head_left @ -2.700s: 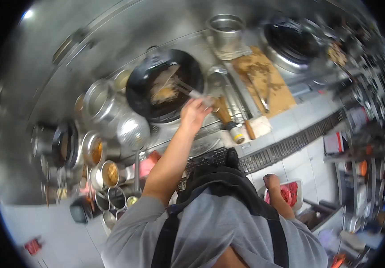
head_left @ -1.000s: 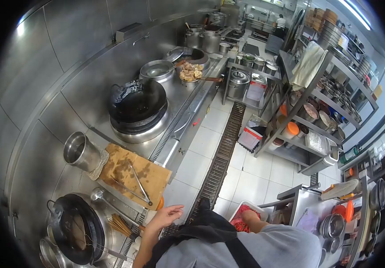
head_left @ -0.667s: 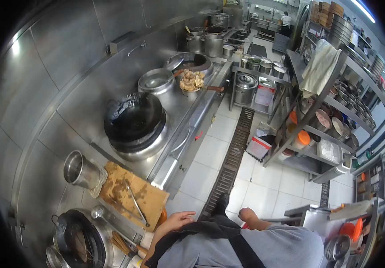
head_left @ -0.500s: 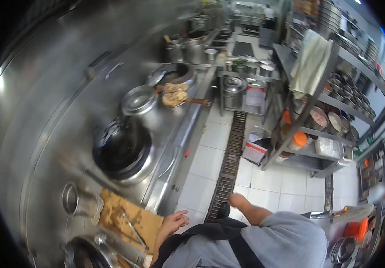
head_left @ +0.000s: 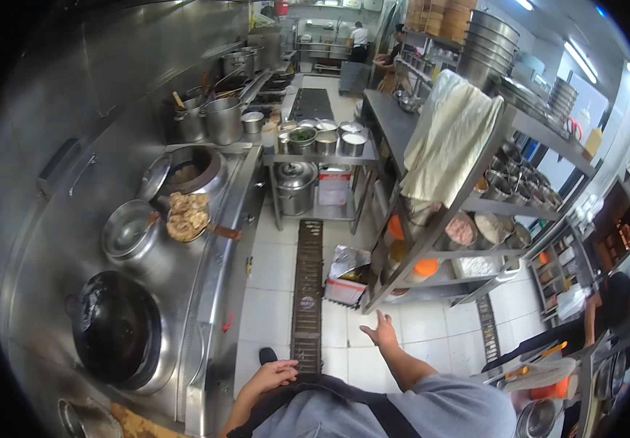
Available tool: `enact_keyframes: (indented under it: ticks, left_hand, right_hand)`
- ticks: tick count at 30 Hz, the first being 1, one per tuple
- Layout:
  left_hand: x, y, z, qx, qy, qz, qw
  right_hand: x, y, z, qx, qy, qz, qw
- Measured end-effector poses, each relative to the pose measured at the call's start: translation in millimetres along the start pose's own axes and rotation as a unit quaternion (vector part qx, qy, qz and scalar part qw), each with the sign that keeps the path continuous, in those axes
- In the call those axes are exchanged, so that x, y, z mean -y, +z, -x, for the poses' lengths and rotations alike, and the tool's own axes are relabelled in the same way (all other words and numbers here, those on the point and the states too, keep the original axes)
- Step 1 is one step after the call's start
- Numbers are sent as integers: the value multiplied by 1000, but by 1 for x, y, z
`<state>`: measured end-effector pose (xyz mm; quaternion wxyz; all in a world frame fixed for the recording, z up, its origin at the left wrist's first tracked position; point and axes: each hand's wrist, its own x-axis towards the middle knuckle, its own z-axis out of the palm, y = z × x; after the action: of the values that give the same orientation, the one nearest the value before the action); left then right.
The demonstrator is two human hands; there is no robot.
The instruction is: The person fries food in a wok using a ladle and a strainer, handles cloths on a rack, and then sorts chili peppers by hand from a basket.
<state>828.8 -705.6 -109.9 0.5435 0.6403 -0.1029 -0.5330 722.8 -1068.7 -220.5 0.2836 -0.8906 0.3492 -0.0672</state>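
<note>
I have the right grip (head_left: 380, 332) held out over the white floor tiles (head_left: 424, 321), thumb and fingers spread apart; just past its fingertips in my view stands the foot of the steel rack (head_left: 443, 226), and the red-and-white carton (head_left: 346, 287) sits on the floor ahead of it and slightly left; my left grip (head_left: 277, 374) hangs low beside the black apron (head_left: 340, 388), fingers loosely bent and unclenched; well left of that grip, the dark wok (head_left: 115, 328) rests on the steel desk (head_left: 176, 321); farther ahead, browned food (head_left: 187, 214) lies piled; between both grips and beyond them runs the drain grate (head_left: 306, 292).
</note>
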Motion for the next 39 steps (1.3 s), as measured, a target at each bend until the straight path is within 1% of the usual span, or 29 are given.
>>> enact_keyframes:
  ticks: [1, 3, 4, 5, 7, 8, 9, 11, 13, 14, 15, 17, 19, 20, 21, 22, 23, 24, 25, 26, 27, 28, 29, 31, 33, 35, 36, 38, 39]
  left_hand:
    - [-7, -9, -19, 9, 7, 3, 1000]
    - [-18, -27, -57, 57, -12, -25, 998]
    - [-31, -33, -75, 69, -12, -48, 996]
    - [-44, -40, -96, 76, -11, -50, 996]
    - [-73, -56, -136, 116, -28, -114, 986]
    - [-99, -59, -147, 117, -19, -125, 985]
    - [-113, -66, -165, 118, -11, -129, 985]
    - [-144, -83, -208, 144, 19, -182, 973]
    - [-171, -101, -243, 160, 34, -188, 968]
    - [-190, -109, -255, 179, 59, -187, 964]
    - [-208, -117, -266, 199, 84, -185, 959]
    - [-234, -128, -291, 201, 84, -196, 956]
    - [-254, -136, -316, 187, 139, -303, 924]
    - [-266, -133, -321, 195, 131, -263, 936]
    - [-274, -127, -331, 199, 127, -266, 934]
    - [-280, -120, -344, 213, 130, -281, 927]
    - [-282, -110, -359, 226, 133, -294, 919]
    - [-294, -97, -365, 226, 174, -317, 904]
    - [-308, -82, -373, 223, 181, -336, 897]
    - [-347, -59, -358, 209, 185, -363, 889]
    - [-341, -44, -392, 195, 309, -350, 862]
    - [-385, -19, -365, 207, 257, -222, 917]
    - [-399, 2, -380, 177, 306, -211, 911]
    - [-439, 44, -394, 159, 427, -162, 875]
    - [-478, 83, -416, 111, 548, -203, 804]
    - [-513, 124, -419, 119, 551, -159, 811]
    - [-519, 142, -422, 129, 545, -160, 813]
    - [-532, 171, -421, 219, 433, -55, 872]
    - [-532, 181, -416, 226, 430, -55, 872]
  right_hand:
    - [-14, -10, -16, -22, 93, -37, 995]
    - [-33, -32, -59, -133, 66, -68, 987]
    - [9, -78, -67, -129, 111, -208, 963]
    - [17, -93, -94, -186, 59, -252, 948]
    - [48, -130, -139, -248, 17, -348, 904]
    - [78, -156, -151, -254, 28, -402, 879]
    - [102, -173, -169, -293, 12, -392, 872]
    - [127, -195, -217, -353, -4, -502, 789]
    - [147, -217, -261, -360, -28, -583, 728]
    - [149, -223, -286, -404, 9, -580, 708]
    - [161, -230, -300, -408, 12, -578, 707]
    - [179, -250, -320, -466, -22, -604, 646]
    - [176, -267, -332, -483, -4, -594, 643]
    - [172, -274, -336, -496, 8, -588, 639]
    - [172, -280, -337, -508, 19, -582, 635]
    - [172, -283, -335, -541, 13, -579, 610]
    - [182, -286, -321, -519, -1, -590, 618]
    - [177, -285, -322, -539, -36, -587, 603]
    - [170, -283, -321, -557, -71, -583, 587]
    - [177, -283, -306, -538, -22, -583, 609]
    - [157, -279, -305, -534, 5, -556, 637]
    - [160, -279, -298, -535, 5, -549, 642]
    - [172, -278, -289, -536, 4, -544, 645]
    - [178, -281, -278, -522, 9, -577, 628]
    - [160, -279, -271, -484, -4, -578, 657]
    - [156, -279, -267, -531, 37, -517, 670]
    - [145, -276, -263, -526, 34, -506, 683]
    - [152, -282, -255, -492, 8, -520, 698]
    - [148, -283, -254, -497, 12, -517, 697]
